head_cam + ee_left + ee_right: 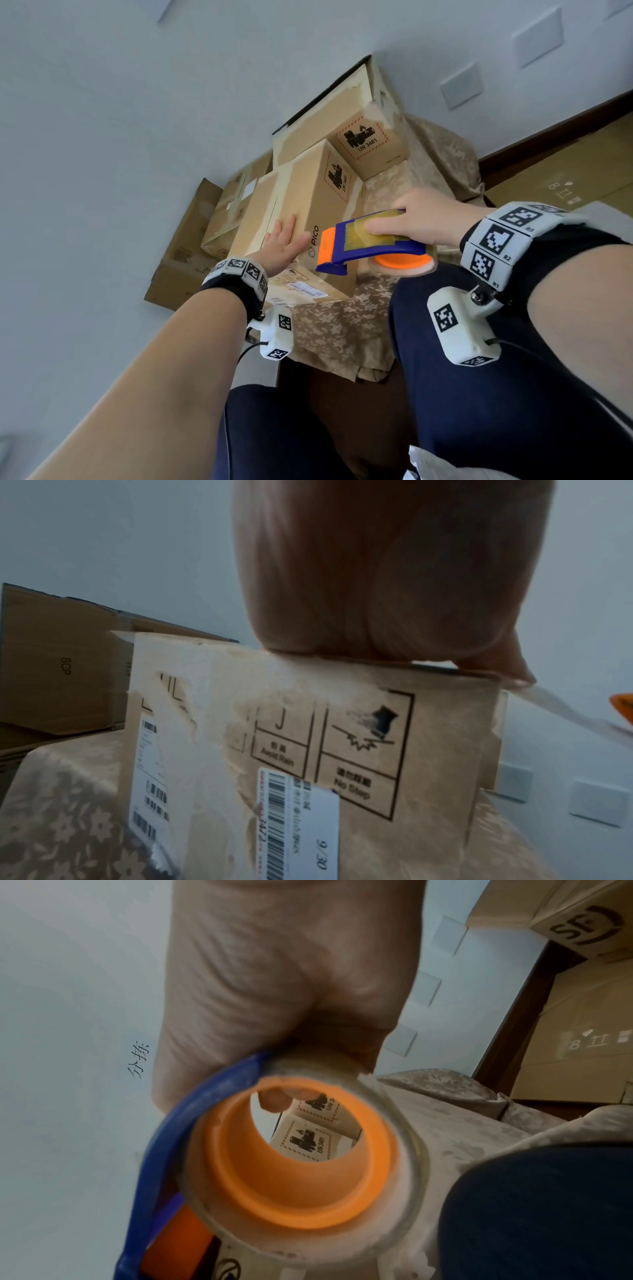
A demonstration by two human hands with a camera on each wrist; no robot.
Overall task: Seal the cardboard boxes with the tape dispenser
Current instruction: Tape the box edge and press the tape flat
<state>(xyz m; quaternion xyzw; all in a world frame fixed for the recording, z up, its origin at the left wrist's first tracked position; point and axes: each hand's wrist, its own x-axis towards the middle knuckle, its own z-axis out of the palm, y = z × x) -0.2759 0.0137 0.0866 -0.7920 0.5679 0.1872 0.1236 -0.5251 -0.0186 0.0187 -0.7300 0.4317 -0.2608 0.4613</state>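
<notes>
Nearest to us are our two bare forearms, each banded at the wrist with marker-printed cuffs, reaching out over our dark blue trousers (pixel 513 394). Our right hand (pixel 424 219) is curled around the tape dispenser (pixel 363 245), its blue frame and orange front end pointing left toward the boxes; the thumb lies along the top over the yellowish tape, and the remaining fingers wrap the roll side. In the right wrist view we look straight through the dispenser's orange core (pixel 291 1156), with one fingertip (pixel 274 1102) showing past its far rim. The dispenser is held in the air just beside the near right edge of the closest cardboard box (pixel 294 212), not touching it as far as we can tell.

Our left hand (pixel 282 241) lies flat on top of that box, fingers straight and together, palm down near its front edge; the left wrist view shows the heel of the hand (pixel 377 588) resting on the top rim above a face printed with handling symbols and barcode labels. A thin strand of clear tape (pixel 565 710) runs off the box's right corner toward the orange edge.

The box sits on a table draped in a beige floral cloth (pixel 342 329). Behind it stands a second box (pixel 346 120) with a UN 3481 mark, and more cartons (pixel 191 246) are stacked to the left.
</notes>
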